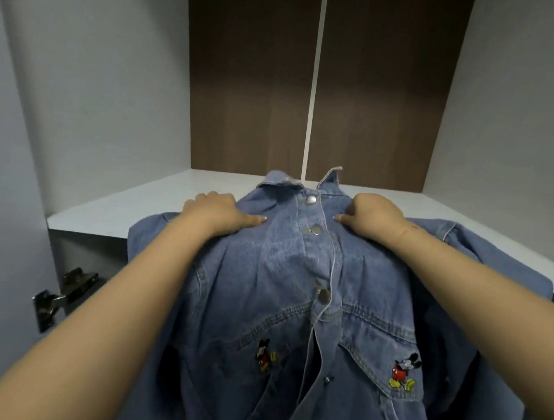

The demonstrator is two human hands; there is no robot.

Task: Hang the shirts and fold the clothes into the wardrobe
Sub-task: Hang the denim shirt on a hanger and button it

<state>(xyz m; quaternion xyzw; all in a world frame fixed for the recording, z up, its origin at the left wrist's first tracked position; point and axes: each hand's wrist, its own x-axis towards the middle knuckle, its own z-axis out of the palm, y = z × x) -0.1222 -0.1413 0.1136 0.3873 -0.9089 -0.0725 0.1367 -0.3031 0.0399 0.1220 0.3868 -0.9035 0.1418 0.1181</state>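
A blue denim shirt (295, 308) with metal snap buttons and a cartoon mouse patch on each chest pocket lies front up. Its collar and shoulders rest on the white wardrobe shelf (123, 207), while the lower body hangs over the shelf's front edge toward me. My left hand (217, 210) grips the left shoulder beside the collar, thumb on top and fingers curled over the far side. My right hand (375, 219) grips the other shoulder the same way. A sleeve spreads out to the right on the shelf.
The wardrobe compartment has pale grey side walls (91, 101) and a dark brown back panel (251, 78) split by a white strip. A metal door hinge (64, 294) sits low on the left wall, under the shelf edge.
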